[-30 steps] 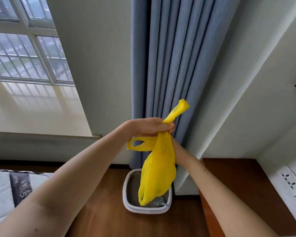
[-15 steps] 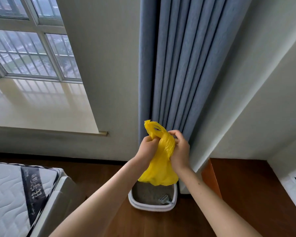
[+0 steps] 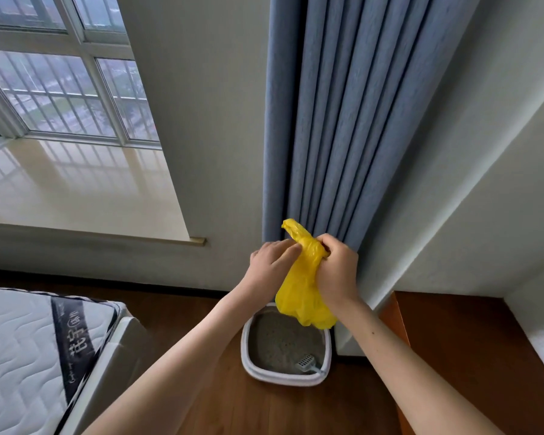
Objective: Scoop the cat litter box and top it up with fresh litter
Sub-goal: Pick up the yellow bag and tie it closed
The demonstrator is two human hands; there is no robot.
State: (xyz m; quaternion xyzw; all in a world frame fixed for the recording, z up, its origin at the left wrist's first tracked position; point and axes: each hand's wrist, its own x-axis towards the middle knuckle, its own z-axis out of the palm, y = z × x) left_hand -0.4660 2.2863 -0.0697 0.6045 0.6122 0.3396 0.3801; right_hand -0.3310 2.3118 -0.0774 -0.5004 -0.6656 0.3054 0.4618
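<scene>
I hold a yellow plastic bag (image 3: pixel 302 293) in the air above the litter box. My right hand (image 3: pixel 336 271) grips its twisted neck, fingers curled round the plastic. My left hand (image 3: pixel 270 265) pinches the neck from the left side, just below the bag's bunched top. The bag's lower part hangs bulging between my wrists. Below on the floor stands the white litter box (image 3: pixel 248 365) filled with grey litter. A grey slotted scoop (image 3: pixel 305 363) lies inside it at the near right corner.
A blue curtain (image 3: pixel 343 120) hangs behind the box. A mattress (image 3: pixel 22 356) on a white frame is at lower left. A brown wooden cabinet top (image 3: pixel 459 346) stands to the right, and a window sill (image 3: pixel 76 189) is at the left. Wooden floor surrounds the box.
The bag was hanging long from my raised left hand; both hands have since come down and bunched it shorter at the neck. My view has tilted down, showing more of the litter box.
</scene>
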